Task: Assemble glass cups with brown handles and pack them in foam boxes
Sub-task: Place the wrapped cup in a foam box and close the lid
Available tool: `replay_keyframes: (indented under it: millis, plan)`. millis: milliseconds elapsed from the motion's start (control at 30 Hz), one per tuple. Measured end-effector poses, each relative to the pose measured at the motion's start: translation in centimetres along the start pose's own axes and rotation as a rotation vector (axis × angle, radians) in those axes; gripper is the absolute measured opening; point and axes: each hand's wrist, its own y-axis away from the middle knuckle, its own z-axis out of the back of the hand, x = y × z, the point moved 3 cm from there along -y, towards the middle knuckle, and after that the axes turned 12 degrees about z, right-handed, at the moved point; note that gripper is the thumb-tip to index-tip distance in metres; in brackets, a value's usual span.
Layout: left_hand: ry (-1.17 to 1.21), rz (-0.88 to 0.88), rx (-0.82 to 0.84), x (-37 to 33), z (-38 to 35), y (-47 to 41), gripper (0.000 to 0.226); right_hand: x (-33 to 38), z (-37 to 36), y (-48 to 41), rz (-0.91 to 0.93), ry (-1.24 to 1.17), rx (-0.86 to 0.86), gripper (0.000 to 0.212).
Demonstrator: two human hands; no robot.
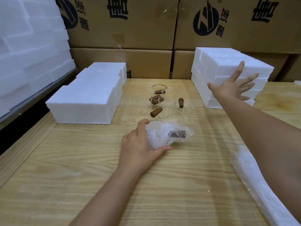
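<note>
The left hand (140, 144) curls its fingers (143, 123) round a crumpled clear bubble-wrap bundle (169, 134) with a brown cylindrical handle inside. The bundle lies on the pale wooden bench (81, 160) near the middle. The right hand (232, 85), fingers (240, 67) spread wide and holding nothing, is in front of the stack of white foam boxes (211, 62) at far right. Beyond the bundle stands a cluster of clear glass cups with brown handles (160, 101). A row of white foam blocks (91, 95) lines the left, brown printed cartons (130, 30) wall the far side, and a long bubble-wrap strip (254, 180) lies near right.
</note>
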Motion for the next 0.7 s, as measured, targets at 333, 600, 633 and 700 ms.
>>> replay_keyframes:
  millis: [333,600,633,700]
  plan:
    - [0.022,-0.013,-0.009,0.0,0.0,0.1,0.090,-1.8,0.9,0.4,0.088,0.005,0.041,0.093]
    - [0.034,0.006,0.012,0.0,0.0,0.1,0.091,-2.8,2.4,1.5,0.290,0.092,0.005,0.076]
    - [0.033,0.010,0.013,0.0,0.0,0.1,0.090,-2.9,2.4,1.6,0.334,0.121,0.014,0.072]
    - [0.032,0.016,0.019,0.0,0.0,0.1,0.091,-2.9,2.4,1.8,0.416,0.187,0.029,0.062]
